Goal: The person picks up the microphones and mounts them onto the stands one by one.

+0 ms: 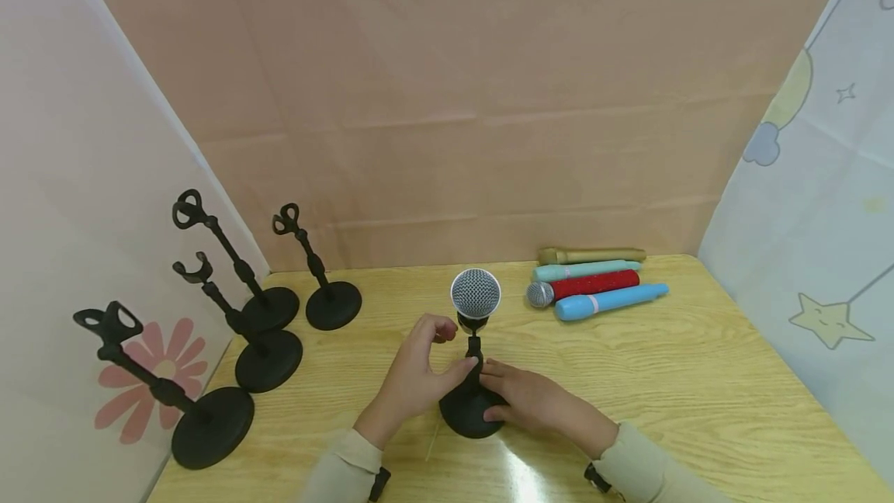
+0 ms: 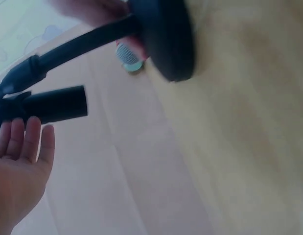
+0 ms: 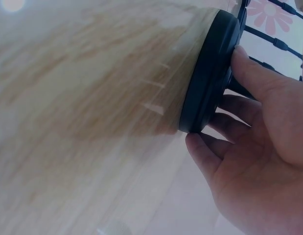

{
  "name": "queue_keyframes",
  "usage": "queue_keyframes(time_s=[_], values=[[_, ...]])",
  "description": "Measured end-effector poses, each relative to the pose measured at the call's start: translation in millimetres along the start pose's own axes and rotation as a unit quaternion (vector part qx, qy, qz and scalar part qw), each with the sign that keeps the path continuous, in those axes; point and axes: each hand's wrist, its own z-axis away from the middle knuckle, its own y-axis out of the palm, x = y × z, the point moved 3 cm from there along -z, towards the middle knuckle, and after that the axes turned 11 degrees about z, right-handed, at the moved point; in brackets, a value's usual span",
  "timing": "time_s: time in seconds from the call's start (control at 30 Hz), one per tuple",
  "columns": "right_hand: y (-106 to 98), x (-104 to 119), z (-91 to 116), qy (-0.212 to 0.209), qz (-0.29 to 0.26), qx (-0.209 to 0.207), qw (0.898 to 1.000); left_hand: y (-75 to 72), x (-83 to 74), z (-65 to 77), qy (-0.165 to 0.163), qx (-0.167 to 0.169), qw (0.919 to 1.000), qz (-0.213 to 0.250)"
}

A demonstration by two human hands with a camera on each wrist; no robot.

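Note:
A microphone with a silver mesh head [image 1: 476,293] sits in the clip of a black desk stand [image 1: 466,416] at the table's middle. My left hand [image 1: 419,371] is on its left, thumb near the stand's pole and fingers bent loosely beside the mesh head. In the left wrist view the fingers reach along the black microphone handle [image 2: 58,104] without wrapping it; whether they touch is unclear. My right hand [image 1: 534,400] grips the round base [image 3: 207,73], thumb on one side of its rim and fingers at the other, as the right wrist view shows.
Several black stands, among them a front one [image 1: 213,427] and a back one [image 1: 334,305], stand at the left with bare clips. At the back right lie a gold microphone [image 1: 594,255], a mint one [image 1: 587,270], a red one [image 1: 594,283] and a blue one [image 1: 611,301].

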Motion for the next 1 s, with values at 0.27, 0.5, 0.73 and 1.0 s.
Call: queue_keyframes(time_s=[0.27, 0.5, 0.73, 1.0], values=[[2.0, -2.0, 0.7, 0.007, -0.005, -0.002, 1.0, 16.0, 12.4, 11.1, -0.013, 0.016, 0.9998, -0.002], [1.7, -1.2, 1.1, 0.005, 0.002, 0.002, 1.0, 20.4, 17.3, 11.2, -0.005, 0.0, 0.9991, 0.043], [1.4, -1.2, 0.6, -0.002, 0.001, -0.007, 1.0, 17.3, 20.7, 9.5, 0.023, 0.035, 0.9957, 0.082], [2.5, -1.7, 0.6, -0.003, 0.011, -0.011, 1.0, 25.0, 20.0, 7.2, 0.037, -0.028, 0.9971, 0.061]])
